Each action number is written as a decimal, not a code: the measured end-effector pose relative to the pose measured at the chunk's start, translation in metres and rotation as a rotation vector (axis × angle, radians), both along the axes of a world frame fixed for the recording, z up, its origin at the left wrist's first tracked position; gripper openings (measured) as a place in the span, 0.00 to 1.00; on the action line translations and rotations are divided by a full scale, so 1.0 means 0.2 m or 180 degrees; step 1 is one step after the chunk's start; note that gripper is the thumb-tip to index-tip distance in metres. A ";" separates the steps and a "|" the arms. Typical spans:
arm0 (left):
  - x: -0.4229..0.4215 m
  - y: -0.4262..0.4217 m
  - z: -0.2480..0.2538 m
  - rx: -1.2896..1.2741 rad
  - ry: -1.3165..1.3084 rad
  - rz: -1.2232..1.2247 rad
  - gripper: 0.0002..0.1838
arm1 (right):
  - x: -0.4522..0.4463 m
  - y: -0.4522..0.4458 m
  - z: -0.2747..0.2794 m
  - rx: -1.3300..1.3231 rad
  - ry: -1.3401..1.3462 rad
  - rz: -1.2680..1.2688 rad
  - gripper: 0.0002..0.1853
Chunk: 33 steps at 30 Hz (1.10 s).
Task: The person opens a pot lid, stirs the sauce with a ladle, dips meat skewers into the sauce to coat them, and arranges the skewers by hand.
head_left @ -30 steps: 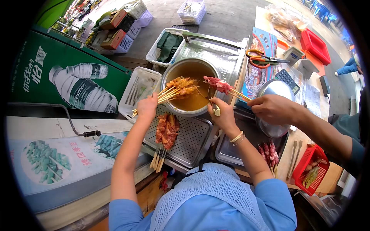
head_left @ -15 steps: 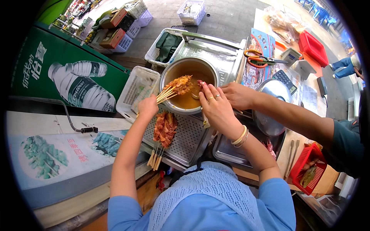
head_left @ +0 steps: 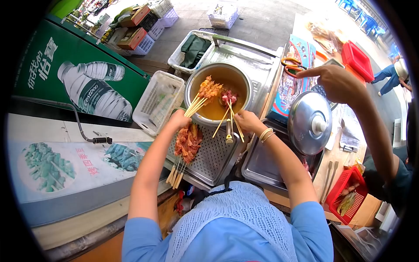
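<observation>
My left hand [head_left: 178,120] is closed around the thin sticks of a bundle of meat skewers [head_left: 209,92], whose yellowish, sauced meat is held over the left side of a metal pot [head_left: 187,91] of brownish liquid. At the pot's front rim, my right hand [head_left: 247,122] pinches the sticks of red meat skewers [head_left: 229,97]; its fingertips are partly hidden. Those sticks cross a ladle-like handle [head_left: 229,133] leaning over the rim. Below my left hand, more skewers of reddish meat [head_left: 187,144] lie on a perforated metal tray [head_left: 214,157].
A co-worker's hand [head_left: 338,83] reaches in from the right near orange-handled scissors [head_left: 293,65]. A domed metal lid [head_left: 307,124] rests right of the pot. White baskets [head_left: 146,102] stand left, a red basket [head_left: 336,198] right, and a dark tray [head_left: 266,172] in front.
My right hand has moved back from over the pot to its front rim, now at the red meat skewers. The co-worker's hand has withdrawn right, away from mine. My left hand stays with its bundle.
</observation>
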<state>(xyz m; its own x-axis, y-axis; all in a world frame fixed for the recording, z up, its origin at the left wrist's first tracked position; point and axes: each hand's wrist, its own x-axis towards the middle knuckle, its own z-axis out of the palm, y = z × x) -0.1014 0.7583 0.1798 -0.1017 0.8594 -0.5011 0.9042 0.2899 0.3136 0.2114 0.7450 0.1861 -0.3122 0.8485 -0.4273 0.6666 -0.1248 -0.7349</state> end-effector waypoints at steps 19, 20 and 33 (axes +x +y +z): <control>0.46 -0.17 -0.06 -0.0614 -0.2346 0.1335 0.16 | -0.33 -0.17 -0.11 -0.0942 0.2356 -0.1895 0.24; 0.47 -0.17 -0.06 -0.0665 -0.2295 0.1383 0.15 | -0.33 -0.16 -0.08 -0.1234 0.2575 -0.2157 0.23; 0.50 -0.10 -0.01 -0.0695 -0.2101 0.1444 0.24 | -0.25 -0.04 -0.08 -0.0630 0.1920 -0.1579 0.24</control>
